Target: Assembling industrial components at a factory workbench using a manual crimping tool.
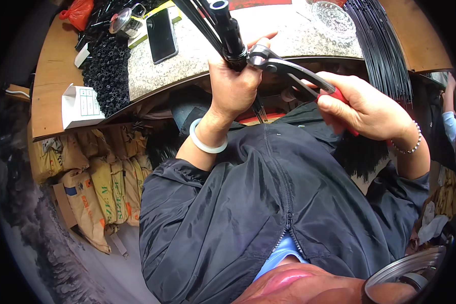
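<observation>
Before my chest, at the table's near edge, my left hand (231, 87) is closed around what looks like a black umbrella frame (231, 36). Its tubular top points up and away, and thin dark rods fan out beside it and below my fist. My right hand (359, 107) grips pliers (305, 74) with red handles. The jaws of the pliers meet the frame at a small metal ring just above my left fist. Whether they pinch a wire there is too small to tell.
Left on the table (152, 80) lie a black phone (160, 36), a pile of small black parts (106, 76), a white box (82, 109) and a glass lidded vessel (122, 23). Right are a glass dish (333, 21) and thin black rods (382, 48). Sacks (86, 200) stand below; another person's arm (449, 99) shows far right.
</observation>
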